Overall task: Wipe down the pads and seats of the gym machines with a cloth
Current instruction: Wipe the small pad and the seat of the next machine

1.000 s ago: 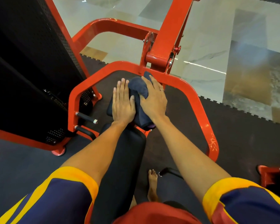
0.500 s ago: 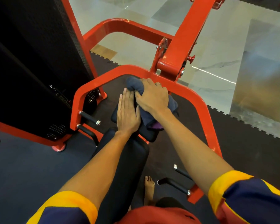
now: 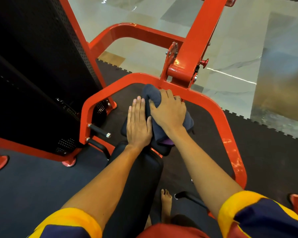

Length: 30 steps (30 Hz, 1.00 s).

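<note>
A small black upper pad (image 3: 126, 127) of a red gym machine sits inside the machine's bent red frame (image 3: 86, 107). My left hand (image 3: 138, 122) lies flat on this pad, fingers straight and together, holding nothing. Beside it, my right hand (image 3: 168, 111) grips a bunched dark blue cloth (image 3: 153, 95) and presses it onto the same pad. Part of the cloth hangs off the pad's right edge. Below the hands, the long black seat pad (image 3: 141, 177) runs toward me between my forearms.
A black perforated weight-stack housing (image 3: 41, 66) stands at the left. Two short black handles (image 3: 98, 130) stick out from the frame's left side. A red upright arm (image 3: 196, 43) rises beyond the pad. My bare foot (image 3: 166, 203) rests on dark rubber matting (image 3: 265, 143); tiled floor lies beyond.
My right hand with the cloth slid from the pad's middle toward its far end and bunched the cloth tighter. My left hand stayed flat on the pad.
</note>
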Tool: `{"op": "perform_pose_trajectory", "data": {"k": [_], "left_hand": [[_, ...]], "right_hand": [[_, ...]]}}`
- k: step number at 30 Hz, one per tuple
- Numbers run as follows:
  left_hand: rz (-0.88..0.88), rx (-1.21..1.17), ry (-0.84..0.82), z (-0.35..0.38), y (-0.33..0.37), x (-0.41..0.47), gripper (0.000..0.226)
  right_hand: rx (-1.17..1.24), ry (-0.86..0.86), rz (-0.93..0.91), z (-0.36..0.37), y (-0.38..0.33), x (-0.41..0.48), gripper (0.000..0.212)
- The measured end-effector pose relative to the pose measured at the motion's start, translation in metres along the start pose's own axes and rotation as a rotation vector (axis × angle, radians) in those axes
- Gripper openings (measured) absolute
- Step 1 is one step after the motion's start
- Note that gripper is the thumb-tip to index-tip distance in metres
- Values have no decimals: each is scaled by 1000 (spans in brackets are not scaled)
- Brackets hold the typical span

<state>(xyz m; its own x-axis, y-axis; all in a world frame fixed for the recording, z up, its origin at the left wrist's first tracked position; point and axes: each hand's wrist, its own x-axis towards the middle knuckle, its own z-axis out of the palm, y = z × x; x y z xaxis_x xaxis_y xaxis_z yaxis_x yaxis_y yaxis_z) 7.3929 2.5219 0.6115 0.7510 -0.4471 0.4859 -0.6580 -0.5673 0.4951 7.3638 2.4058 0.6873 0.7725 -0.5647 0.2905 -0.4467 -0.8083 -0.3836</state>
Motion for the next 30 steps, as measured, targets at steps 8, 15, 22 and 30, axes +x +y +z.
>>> {"op": "perform_pose_trajectory", "data": {"k": [8, 15, 22, 30], "left_hand": [[28, 83, 2, 6, -4, 0, 60], [45, 115, -38, 5, -8, 0, 59], [56, 64, -38, 2, -8, 0, 58], [67, -2, -80, -7, -36, -13, 59]], "right_hand": [[304, 227, 285, 22, 15, -84, 71], [435, 173, 251, 45, 19, -149, 88], [189, 170, 206, 27, 11, -91, 82], [30, 84, -49, 40, 30, -148, 82]]}}
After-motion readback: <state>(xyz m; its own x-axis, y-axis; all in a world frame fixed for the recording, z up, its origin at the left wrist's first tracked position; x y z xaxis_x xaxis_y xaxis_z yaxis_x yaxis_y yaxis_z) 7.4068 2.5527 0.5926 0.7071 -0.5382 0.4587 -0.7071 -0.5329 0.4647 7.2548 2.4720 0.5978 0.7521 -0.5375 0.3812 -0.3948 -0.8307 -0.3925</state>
